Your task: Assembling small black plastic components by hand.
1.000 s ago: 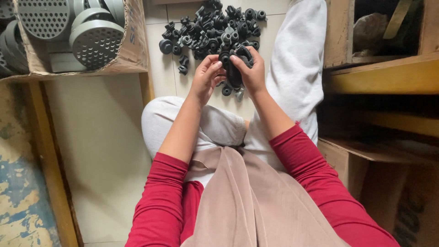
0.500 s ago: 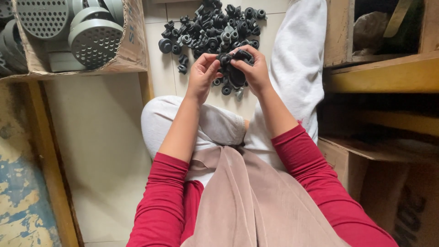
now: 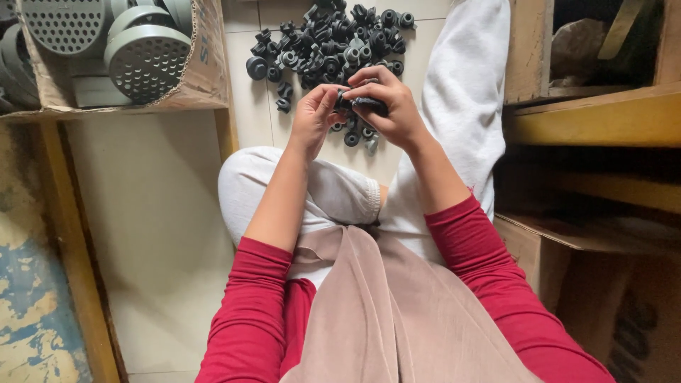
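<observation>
Pale tiled floor [image 3: 163, 234] under me, my legs in white trousers [image 3: 461, 92] folded and stretched across it, red sleeves [image 3: 255, 298] coming down into view. Up on my left sits a cardboard box [image 3: 202, 71] of grey perforated discs [image 3: 145, 60]; on my right, yellow wooden shelving [image 3: 596, 113]. Ahead of my knees lies the heap of black rubber parts [image 3: 333, 39], spread on the tile.

Now the hands. Compared with a second ago, both have lifted off the edge of the heap and drawn in close together, just above the few loose pieces nearest me. My right hand [image 3: 390, 106] is curled tight around a black rubber piece [image 3: 365, 104], holding it across the fingertips. My left hand [image 3: 316, 113] has come in against it, thumb and fingers pinched at that same piece's near end; whether I'm gripping a second small part there I can't tell, the fingers hide it. So the picking looks over, and I'd judge I'm working this one piece between both hands.
</observation>
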